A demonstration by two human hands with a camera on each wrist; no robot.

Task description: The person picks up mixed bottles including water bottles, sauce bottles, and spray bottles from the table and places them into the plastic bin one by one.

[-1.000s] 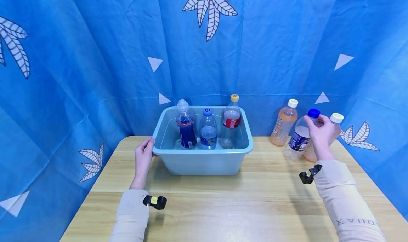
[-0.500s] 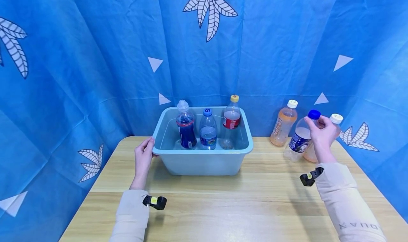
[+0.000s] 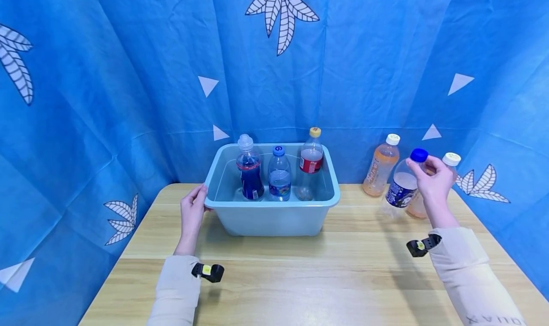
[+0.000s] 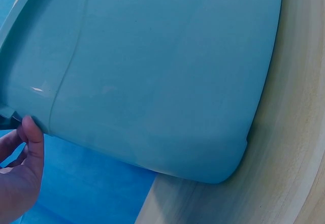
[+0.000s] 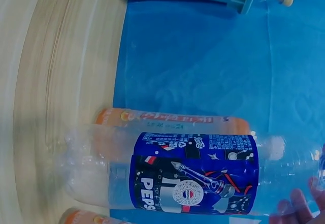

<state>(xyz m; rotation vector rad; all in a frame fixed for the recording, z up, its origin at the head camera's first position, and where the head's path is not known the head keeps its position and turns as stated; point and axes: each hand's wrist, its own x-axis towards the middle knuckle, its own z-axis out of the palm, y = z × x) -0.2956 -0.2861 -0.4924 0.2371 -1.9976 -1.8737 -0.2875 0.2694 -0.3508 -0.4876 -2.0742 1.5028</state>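
Note:
My left hand [image 3: 192, 210] pinches the left rim of a light blue plastic tub [image 3: 270, 221] between thumb and fingers; the left wrist view shows the thumb [image 4: 33, 137] at the rim's corner. My right hand [image 3: 434, 185] grips a clear Pepsi bottle [image 3: 401, 192] just below its blue cap, and the bottle leans slightly. Its dark blue label [image 5: 195, 173] fills the middle of the right wrist view, where only fingertips show at the lower right. Whether the bottle's base touches the table cannot be told.
Inside the tub stand a dark blue bottle [image 3: 251, 180], a small water bottle [image 3: 279, 178] and a yellow-capped bottle [image 3: 311, 161]. Two white-capped orange drink bottles stand by the Pepsi bottle: one [image 3: 381, 168] behind it, another [image 3: 416, 207] partly hidden. A blue curtain [image 3: 274, 87] hangs behind the table [image 3: 300, 278].
My right wrist has dropped a little and moved right, and the Pepsi bottle's cap has shifted slightly left. The left hand and the tub look unmoved.

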